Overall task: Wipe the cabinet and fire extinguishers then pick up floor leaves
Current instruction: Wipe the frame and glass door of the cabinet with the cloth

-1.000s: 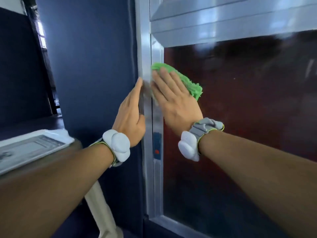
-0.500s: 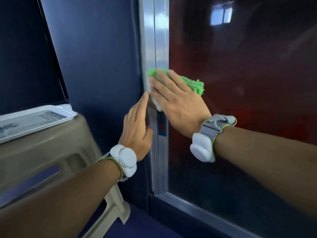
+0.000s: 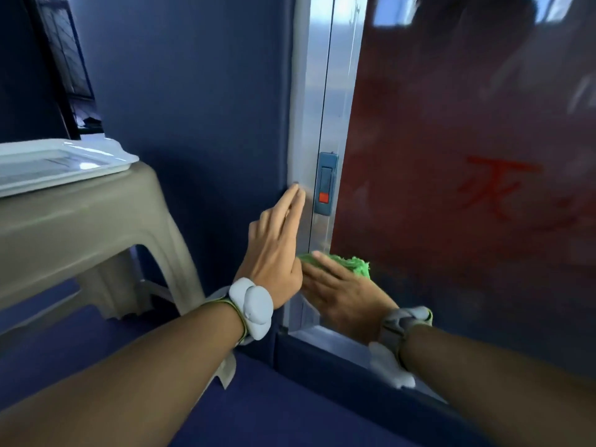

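The cabinet has a brushed metal frame [image 3: 325,91] and a dark red glass door [image 3: 467,156] with red characters on it. A blue latch [image 3: 326,183] with a red button sits on the frame. My right hand [image 3: 342,293] presses a green cloth [image 3: 351,264] flat against the lower part of the frame and door. My left hand [image 3: 275,250] rests flat against the frame's left edge, fingers straight and together, fingertips just left of the latch. No fire extinguishers or leaves show.
A beige plastic stool [image 3: 90,227] stands at the left with a white tray [image 3: 61,159] on top. Dark blue wall [image 3: 193,108] runs left of the cabinet and dark blue floor [image 3: 274,398] lies below. The cabinet's bottom metal rail [image 3: 335,338] runs under my right hand.
My right hand has slid the green cloth down the frame, from above the latch to below it. My left hand has followed downward along the frame edge. The view has tilted down.
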A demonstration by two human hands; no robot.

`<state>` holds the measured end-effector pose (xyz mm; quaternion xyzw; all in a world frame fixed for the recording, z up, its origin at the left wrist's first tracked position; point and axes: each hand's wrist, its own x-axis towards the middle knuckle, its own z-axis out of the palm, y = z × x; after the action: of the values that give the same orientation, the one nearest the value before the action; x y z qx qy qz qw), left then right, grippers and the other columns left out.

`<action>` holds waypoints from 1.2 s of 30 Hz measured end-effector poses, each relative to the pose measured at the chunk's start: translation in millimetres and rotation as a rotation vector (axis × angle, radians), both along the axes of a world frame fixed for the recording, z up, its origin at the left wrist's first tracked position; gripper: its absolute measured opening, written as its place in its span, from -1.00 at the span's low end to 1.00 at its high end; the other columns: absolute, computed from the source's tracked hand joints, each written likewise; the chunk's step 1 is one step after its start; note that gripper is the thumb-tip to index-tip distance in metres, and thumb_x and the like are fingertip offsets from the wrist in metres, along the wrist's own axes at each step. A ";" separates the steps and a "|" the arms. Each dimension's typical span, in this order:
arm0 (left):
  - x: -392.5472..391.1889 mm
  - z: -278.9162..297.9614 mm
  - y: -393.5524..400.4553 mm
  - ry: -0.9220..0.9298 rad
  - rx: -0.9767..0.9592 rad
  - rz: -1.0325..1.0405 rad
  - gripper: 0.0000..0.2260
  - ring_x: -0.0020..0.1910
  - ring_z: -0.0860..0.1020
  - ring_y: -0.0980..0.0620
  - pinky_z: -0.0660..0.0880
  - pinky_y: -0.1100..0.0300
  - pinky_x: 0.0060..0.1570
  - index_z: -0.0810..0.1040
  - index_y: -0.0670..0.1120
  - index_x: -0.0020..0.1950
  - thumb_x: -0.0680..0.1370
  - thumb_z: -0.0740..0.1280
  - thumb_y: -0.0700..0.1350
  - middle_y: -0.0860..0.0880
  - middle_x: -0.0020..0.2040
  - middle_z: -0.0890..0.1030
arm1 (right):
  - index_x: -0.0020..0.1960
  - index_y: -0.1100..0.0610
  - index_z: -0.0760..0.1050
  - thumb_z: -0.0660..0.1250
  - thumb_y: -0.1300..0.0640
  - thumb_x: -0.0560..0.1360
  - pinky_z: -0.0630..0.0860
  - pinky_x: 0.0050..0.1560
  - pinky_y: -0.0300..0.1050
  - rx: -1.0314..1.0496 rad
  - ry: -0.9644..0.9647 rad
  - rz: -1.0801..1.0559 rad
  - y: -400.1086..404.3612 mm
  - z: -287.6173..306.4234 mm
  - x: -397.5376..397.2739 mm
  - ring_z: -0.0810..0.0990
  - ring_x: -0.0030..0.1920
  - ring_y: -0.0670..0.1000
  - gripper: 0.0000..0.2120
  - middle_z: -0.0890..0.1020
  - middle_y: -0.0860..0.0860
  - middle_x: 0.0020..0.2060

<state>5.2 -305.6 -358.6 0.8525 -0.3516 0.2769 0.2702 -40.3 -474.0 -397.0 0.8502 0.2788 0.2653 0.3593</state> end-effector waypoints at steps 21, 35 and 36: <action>11.2 -4.3 5.9 -0.180 0.146 0.018 -0.16 0.60 0.06 -0.13 0.15 -0.05 0.46 0.02 -0.16 0.62 0.31 0.11 -0.29 -0.18 0.63 -0.05 | 0.56 0.23 0.16 -0.21 0.19 0.63 -0.14 0.54 0.23 0.206 -0.058 -0.116 17.5 -85.9 -1.4 0.03 0.58 0.17 -0.47 0.09 0.14 0.55; 16.8 -10.6 6.0 -0.224 0.081 0.001 -0.17 0.63 -0.02 -0.08 0.00 -0.13 0.56 0.02 -0.20 0.61 0.32 0.15 -0.32 -0.16 0.63 0.00 | 0.57 0.25 0.00 -0.03 0.17 0.60 -0.16 0.56 0.24 0.290 -0.153 -0.065 20.4 -62.2 20.0 -0.10 0.58 0.19 -0.44 -0.02 0.18 0.56; 14.7 -11.8 7.5 -0.222 0.115 0.009 -0.14 0.63 -0.04 -0.09 -0.01 -0.13 0.56 0.02 -0.18 0.62 0.30 0.17 -0.33 -0.16 0.63 -0.03 | 0.58 0.25 0.00 0.02 0.13 0.59 -0.11 0.55 0.25 0.183 -0.050 -0.079 15.3 -91.6 14.8 -0.13 0.58 0.19 -0.41 -0.05 0.18 0.56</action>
<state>19.9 -298.1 -370.3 0.8321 -0.3909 0.3502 0.1793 -25.5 -458.7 -488.6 0.8828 0.2108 0.2965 0.2972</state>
